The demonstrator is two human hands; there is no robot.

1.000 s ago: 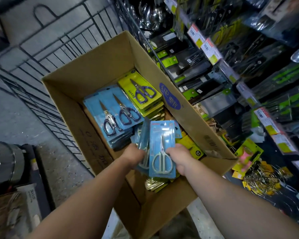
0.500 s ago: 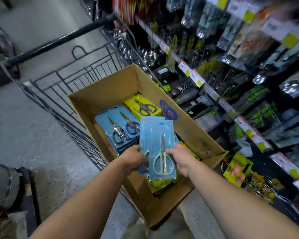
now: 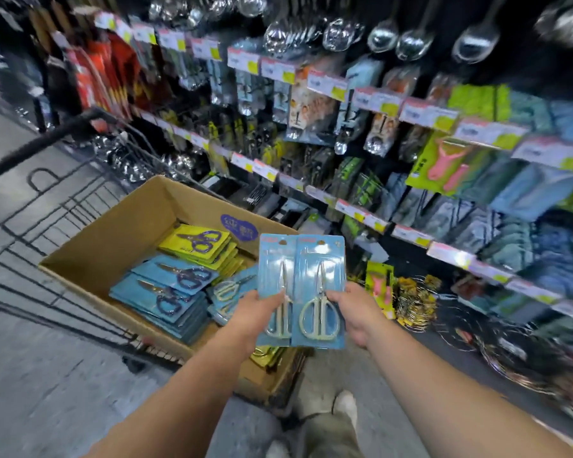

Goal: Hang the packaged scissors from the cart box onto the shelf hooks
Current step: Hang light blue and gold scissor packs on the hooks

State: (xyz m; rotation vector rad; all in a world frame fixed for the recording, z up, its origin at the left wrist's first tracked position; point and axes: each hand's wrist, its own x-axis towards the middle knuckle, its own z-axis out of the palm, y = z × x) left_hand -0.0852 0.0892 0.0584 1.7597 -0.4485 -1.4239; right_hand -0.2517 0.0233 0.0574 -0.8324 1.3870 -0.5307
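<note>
The left hand [image 3: 257, 314] is pinching the lower left edge of one blue scissors pack [image 3: 275, 276] while the right hand [image 3: 358, 312] is gripping the lower right edge of a second blue scissors pack [image 3: 320, 285], the two cards overlapping side by side and standing upright just above the near right corner of the cardboard box [image 3: 119, 239]. Inside the box, stacks of blue packs [image 3: 166, 292] and yellow packs [image 3: 199, 242] are lying flat, and beyond the box the shelf [image 3: 411, 236] is showing blurred hanging goods.
</note>
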